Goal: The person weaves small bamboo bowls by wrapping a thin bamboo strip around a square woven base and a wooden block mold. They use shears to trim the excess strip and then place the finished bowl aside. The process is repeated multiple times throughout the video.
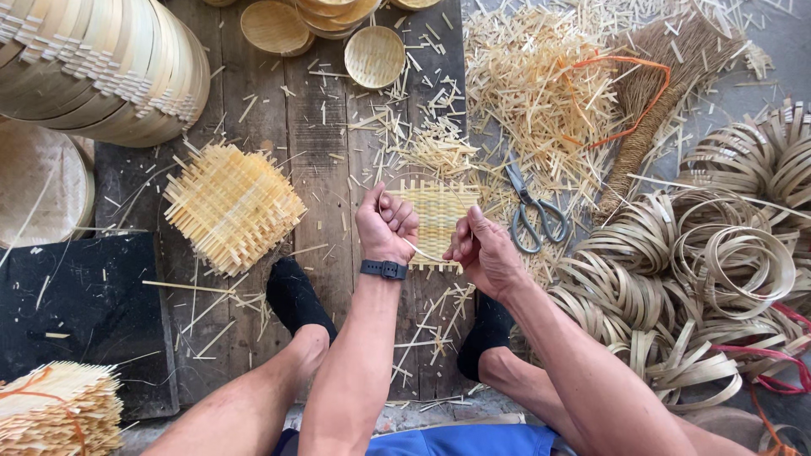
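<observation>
On the wooden plank floor [321, 169], between two feet in black socks [296, 295], small square woven bamboo mat [435, 215] lying flat, partly hidden by both hands. Left hand [386, 226] closed in a fist, pinching a thin bamboo strip [420, 251] at the mat's left edge; dark watch [384, 269] on that wrist. Right hand [483, 253] fingers curled at the mat's lower right corner, touching it; exact grip on the strip cannot be told. Grey scissors [532, 215] just right of the mat, on loose bamboo offcuts [532, 84]. Stack of woven mats [232, 207] well left of the hands. Heap of bent bamboo hoops [718, 253] at right. Small round woven trays [374, 57] at top, big stack of round bamboo frames [101, 63] top left. Broom [650, 110] with orange cord top right.
</observation>
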